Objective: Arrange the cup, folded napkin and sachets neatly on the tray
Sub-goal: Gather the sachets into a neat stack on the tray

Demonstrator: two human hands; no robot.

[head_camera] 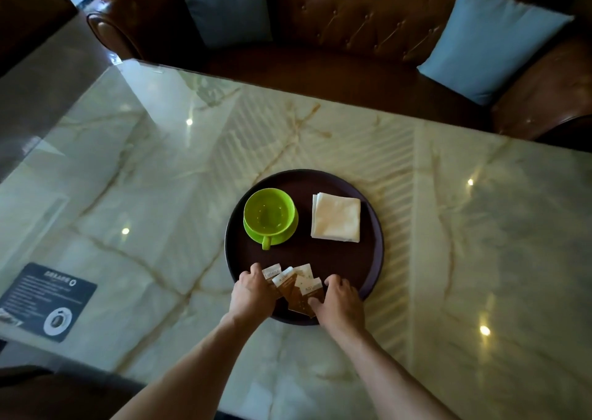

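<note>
Head view, looking down on a glossy marble-patterned counter [320, 131]. Round dark tray [374, 227] sits near the counter's near edge. On its far left: green cup [268, 214] upright on a matching green saucer [288, 238], handle pointing toward the person, cup looks empty. On the far right of the tray, well apart from the cup: folded napkin [336, 218], white, square, lying flat. At the tray's near edge: a fanned, overlapping cluster of brown-and-white sachets [296, 286].

Left hand [254, 294] rests at the cluster's left side, fingers [256, 269] together and curled against the outermost sachet. Right hand [341, 301] at the cluster's right side, thumb touching a lower sachet corner, fingers curled down onto the tray; whether they pinch a sachet, cannot tell. Both forearms bare.

Dark printed card [48, 301] lies on the counter far left. Brown leather sofa [352, 19] beyond, with light blue cushions [490, 41].
</note>
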